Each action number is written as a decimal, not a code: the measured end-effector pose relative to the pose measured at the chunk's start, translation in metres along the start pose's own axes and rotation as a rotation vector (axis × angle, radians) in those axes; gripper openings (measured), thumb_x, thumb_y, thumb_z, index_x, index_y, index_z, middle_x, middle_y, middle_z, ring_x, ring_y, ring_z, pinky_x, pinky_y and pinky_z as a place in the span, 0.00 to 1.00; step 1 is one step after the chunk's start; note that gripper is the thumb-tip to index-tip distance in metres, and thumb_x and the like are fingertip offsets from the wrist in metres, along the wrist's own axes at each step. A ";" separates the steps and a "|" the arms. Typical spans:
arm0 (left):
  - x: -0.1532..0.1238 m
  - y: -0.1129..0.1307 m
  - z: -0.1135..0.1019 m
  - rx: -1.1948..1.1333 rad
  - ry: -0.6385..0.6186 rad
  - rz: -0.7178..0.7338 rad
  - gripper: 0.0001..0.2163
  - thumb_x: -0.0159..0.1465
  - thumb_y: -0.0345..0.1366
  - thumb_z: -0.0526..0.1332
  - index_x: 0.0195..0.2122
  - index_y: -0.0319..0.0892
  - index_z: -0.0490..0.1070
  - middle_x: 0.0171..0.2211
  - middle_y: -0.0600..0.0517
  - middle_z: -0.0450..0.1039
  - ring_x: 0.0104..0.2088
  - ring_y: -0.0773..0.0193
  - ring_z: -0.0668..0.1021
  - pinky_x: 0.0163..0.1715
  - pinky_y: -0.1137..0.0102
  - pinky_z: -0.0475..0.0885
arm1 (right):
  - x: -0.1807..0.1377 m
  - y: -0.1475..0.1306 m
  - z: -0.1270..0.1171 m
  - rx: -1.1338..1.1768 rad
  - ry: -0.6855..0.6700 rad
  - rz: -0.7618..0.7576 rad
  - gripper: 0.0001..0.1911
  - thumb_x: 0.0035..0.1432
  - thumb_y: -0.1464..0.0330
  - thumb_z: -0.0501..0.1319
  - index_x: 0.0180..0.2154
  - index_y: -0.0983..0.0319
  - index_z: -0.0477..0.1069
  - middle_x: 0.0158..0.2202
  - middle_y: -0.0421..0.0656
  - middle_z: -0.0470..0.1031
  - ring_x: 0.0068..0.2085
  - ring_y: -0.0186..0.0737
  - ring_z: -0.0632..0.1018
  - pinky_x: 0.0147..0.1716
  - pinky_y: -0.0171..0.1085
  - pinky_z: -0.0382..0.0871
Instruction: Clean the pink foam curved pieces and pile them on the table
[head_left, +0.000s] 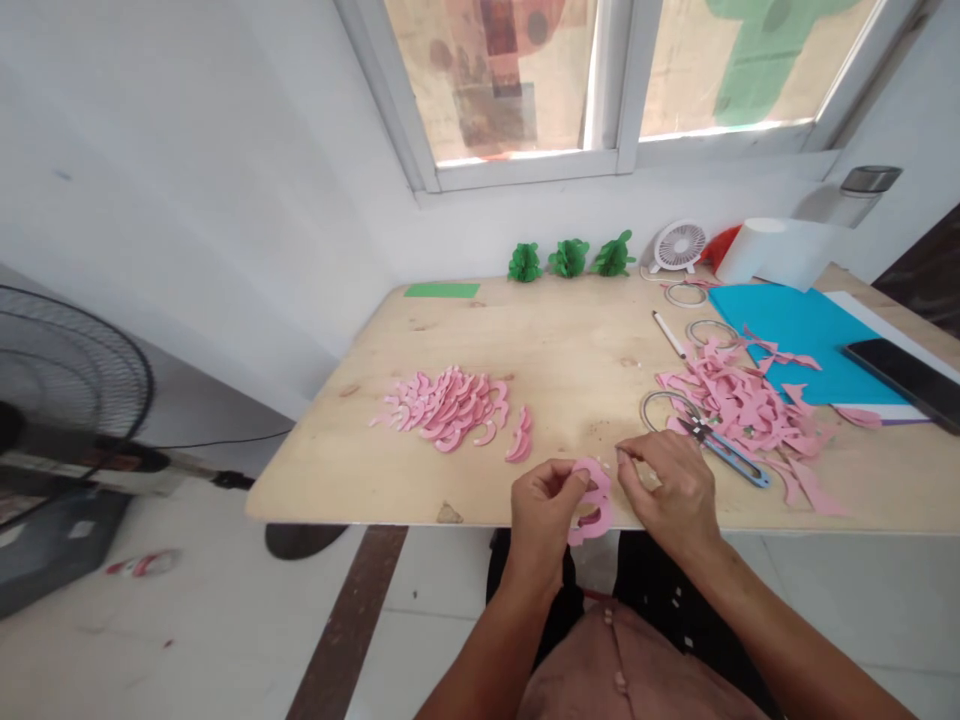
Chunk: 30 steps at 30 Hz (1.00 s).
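Note:
Near the front edge of the table, my left hand [546, 498] pinches a pink paper cutout [600, 520] with a curved, scalloped outline and an opening in it. To its right, my right hand [675, 490] is closed, thumb and finger pressed together. Whatever those fingertips hold, if anything, is too small to make out. Just beyond the right hand lie blue-handled snips [731, 458] with dark blades. A pile of pink curved paper pieces [450, 400] sits left of my hands, with a small separate stack [520, 436] beside it.
Pink paper scraps [750, 400] are heaped at right, near metal rings [712, 334] and a pen [669, 335]. A phone [904, 378] rests over blue sheets [795, 330]. Green paper figures [568, 258], a green strip [442, 290] and a small fan [679, 246] line the back.

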<state>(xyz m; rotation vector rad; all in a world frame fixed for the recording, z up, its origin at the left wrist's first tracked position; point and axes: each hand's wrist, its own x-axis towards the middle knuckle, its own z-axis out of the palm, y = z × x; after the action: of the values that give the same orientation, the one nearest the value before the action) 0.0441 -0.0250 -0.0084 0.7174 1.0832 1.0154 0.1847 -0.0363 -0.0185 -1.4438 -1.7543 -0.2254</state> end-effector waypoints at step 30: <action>-0.004 0.002 -0.004 -0.221 -0.206 -0.114 0.08 0.54 0.36 0.66 0.29 0.35 0.77 0.24 0.49 0.75 0.23 0.70 0.72 0.24 0.76 0.67 | -0.004 -0.011 -0.013 0.722 -0.448 0.654 0.08 0.55 0.67 0.58 0.27 0.62 0.71 0.24 0.39 0.70 0.29 0.36 0.71 0.32 0.34 0.65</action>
<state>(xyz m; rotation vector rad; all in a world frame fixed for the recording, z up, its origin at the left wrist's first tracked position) 0.0390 -0.0282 -0.0070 0.5605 0.8098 0.9248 0.1810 -0.0506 -0.0088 -1.4641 -1.3473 1.0354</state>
